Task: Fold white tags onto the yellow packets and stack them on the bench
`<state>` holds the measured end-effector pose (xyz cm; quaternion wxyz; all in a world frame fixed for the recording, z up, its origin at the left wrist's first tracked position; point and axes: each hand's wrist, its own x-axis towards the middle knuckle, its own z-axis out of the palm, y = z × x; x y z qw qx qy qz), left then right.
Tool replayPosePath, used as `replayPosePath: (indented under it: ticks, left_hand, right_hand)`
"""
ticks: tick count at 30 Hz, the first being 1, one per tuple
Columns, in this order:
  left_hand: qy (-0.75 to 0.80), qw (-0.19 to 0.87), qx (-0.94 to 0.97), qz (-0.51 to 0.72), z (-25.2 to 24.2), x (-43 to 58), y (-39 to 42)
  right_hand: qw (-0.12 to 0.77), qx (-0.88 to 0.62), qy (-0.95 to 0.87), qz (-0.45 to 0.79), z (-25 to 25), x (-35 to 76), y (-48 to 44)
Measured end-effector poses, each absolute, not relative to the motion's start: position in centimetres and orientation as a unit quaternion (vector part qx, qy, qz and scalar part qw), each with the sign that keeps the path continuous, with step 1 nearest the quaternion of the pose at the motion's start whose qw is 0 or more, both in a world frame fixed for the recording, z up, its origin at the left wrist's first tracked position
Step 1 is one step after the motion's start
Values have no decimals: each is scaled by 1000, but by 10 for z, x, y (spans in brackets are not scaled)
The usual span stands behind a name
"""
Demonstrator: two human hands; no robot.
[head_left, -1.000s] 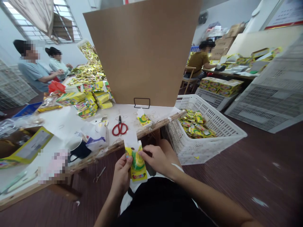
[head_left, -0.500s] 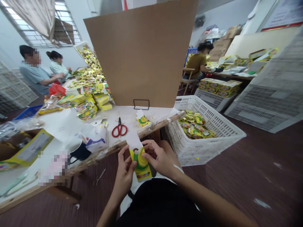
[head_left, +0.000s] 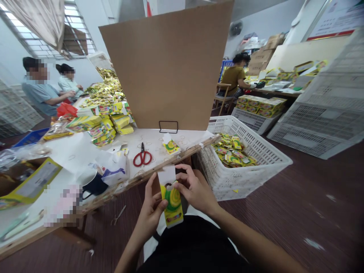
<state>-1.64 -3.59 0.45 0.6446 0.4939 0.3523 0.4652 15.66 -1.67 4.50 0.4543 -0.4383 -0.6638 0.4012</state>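
Note:
A yellow and green printed packet [head_left: 173,203] with a white paper top stands upright between my two hands, just in front of the table edge. My left hand [head_left: 152,210] grips its left side, thumb pressed on the green print. My right hand [head_left: 195,189] pinches its upper right edge near the white top, fingers curled. On the table [head_left: 85,149] behind lie red-handled scissors [head_left: 142,156] and another small packet [head_left: 170,146].
A brown cardboard sheet [head_left: 173,64] stands upright at the table's back. A white plastic basket [head_left: 247,167] holding several packets sits to the right on the floor. Piles of yellow packets [head_left: 102,121], a dark mug [head_left: 95,184] and a white bag lie left. Other people work at both sides.
Both hands have raised the packet a little and turned it more upright. My right fingers have shifted up to the white top; my left thumb now lies on the green print.

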Motion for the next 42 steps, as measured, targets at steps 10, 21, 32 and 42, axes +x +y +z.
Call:
replayPosePath:
  ticks: [10,21,32,42]
  left_hand:
    - [398,602,515,463,-4,-19,-32]
    - [397,608,520,450,2,-15,-35]
    - [396,636,476,460,3,-17,-33]
    - [465,497,531,505,-23,-20,-23]
  right_hand:
    - [367,-442,-727,376,30,161,-7]
    - [260,-540,-733,322,46,147,-15]
    - [362,-449,-730,367,30,155,-11]
    - [520,-639,-559,-94,29,258,63]
